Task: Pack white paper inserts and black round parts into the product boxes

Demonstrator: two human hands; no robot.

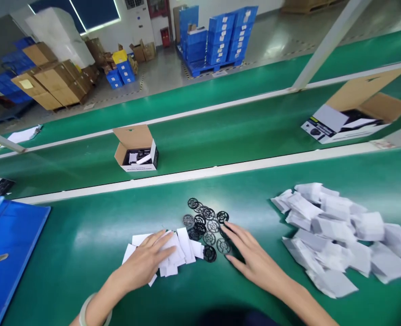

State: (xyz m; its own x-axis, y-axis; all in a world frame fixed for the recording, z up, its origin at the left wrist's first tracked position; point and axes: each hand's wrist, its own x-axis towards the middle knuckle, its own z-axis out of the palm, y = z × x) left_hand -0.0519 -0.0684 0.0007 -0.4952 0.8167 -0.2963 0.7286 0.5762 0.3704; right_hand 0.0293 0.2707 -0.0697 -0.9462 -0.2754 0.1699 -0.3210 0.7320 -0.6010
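Observation:
My left hand (149, 259) lies over a loose heap of small white paper pieces (186, 246), its fingers stretched out and touching them. Just right of the heap is a cluster of round black spoked discs (213, 226), several of them overlapping. My right hand (251, 256) is at the right edge of these discs, thumb and fingers apart, with the fingertips at or close to the outer ones. Nothing shows in its grasp. Parts of the paper heap are hidden under my left hand.
A pile of white packets (336, 226) lies to the right on the green table (95, 222). A blue bin (13, 253) stands at the left. Beyond the white ledge, an open carton (137, 149) and a larger open box (350, 117) sit on a green belt.

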